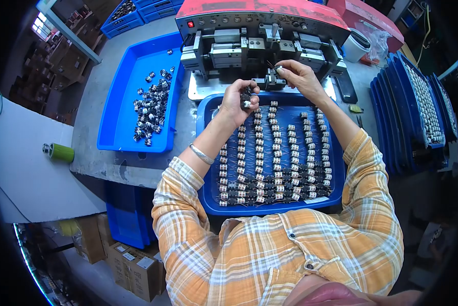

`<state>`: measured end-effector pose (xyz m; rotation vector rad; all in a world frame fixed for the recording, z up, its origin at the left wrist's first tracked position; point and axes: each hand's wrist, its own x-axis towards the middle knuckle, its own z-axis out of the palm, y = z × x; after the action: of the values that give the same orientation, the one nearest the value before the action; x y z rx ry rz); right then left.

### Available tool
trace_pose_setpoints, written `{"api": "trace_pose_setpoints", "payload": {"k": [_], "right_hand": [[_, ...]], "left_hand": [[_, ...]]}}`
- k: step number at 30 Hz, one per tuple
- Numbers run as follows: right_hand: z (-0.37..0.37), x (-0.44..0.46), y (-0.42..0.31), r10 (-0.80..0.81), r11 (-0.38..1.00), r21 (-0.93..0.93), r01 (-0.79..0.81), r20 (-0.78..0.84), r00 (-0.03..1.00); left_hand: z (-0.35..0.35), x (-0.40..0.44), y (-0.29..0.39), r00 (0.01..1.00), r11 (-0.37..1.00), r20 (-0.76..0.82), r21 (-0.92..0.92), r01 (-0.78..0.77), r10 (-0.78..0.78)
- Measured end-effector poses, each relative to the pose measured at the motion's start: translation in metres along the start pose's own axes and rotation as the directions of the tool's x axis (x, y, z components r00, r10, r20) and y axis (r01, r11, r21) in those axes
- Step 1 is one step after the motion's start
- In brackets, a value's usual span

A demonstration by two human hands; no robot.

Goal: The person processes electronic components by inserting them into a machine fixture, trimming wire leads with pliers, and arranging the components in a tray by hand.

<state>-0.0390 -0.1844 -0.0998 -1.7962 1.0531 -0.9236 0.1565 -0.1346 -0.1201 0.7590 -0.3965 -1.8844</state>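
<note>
My left hand [239,100] is curled around several small black-and-white coils [246,104], held above the far edge of a blue tray [202,168]. At the machine's small metal fixture [271,80], my right hand [300,79] pinches a small coil [279,70] between thumb and fingertips. Thin wires stick up beside that coil; whether it sits in the fixture or just touches it, I cannot tell. Inside the tray, white coils [277,147] with dark ends and fine wire leads lie in long rows. A red-topped machine [269,20] with metal slides stands behind the fixture.
Left of the machine, a blue bin [111,122] holds a loose heap of coils [152,109]. Stacked blue trays [399,112] with more coils stand at the right. A black flat object [345,86] and tweezers [360,121] lie near the machine. Cardboard boxes [132,270] sit below.
</note>
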Motion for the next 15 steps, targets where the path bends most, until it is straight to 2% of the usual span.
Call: {"api": "trace_pose_setpoints", "payload": {"k": [4,6,10,12,15], "right_hand": [[-0.004,0.008,-0.002,0.058,0.997,-0.049,-0.056,0.038,0.998],[-0.005,0.011,-0.003,-0.034,0.992,-0.117,0.043,0.077,0.996],[-0.003,0.016,-0.009,-0.117,0.972,-0.197,0.128,0.065,0.991],[-0.003,0.017,-0.012,-0.218,0.893,-0.373,0.25,0.128,0.968],[-0.001,0.018,-0.013,-0.253,0.836,-0.461,0.299,0.16,0.954]], "left_hand": [[0.0,0.001,0.001,1.0,0.999,-0.001,0.032,-0.012,0.012],[-0.003,0.002,0.0,1.0,0.999,-0.001,0.031,-0.009,0.009],[-0.002,0.001,0.0,0.999,0.998,-0.021,0.046,-0.03,0.031],[0.002,-0.001,-0.001,0.997,0.995,-0.04,0.077,-0.064,0.067],[0.002,-0.004,-0.002,0.992,0.986,-0.059,0.135,-0.1,0.109]]}}
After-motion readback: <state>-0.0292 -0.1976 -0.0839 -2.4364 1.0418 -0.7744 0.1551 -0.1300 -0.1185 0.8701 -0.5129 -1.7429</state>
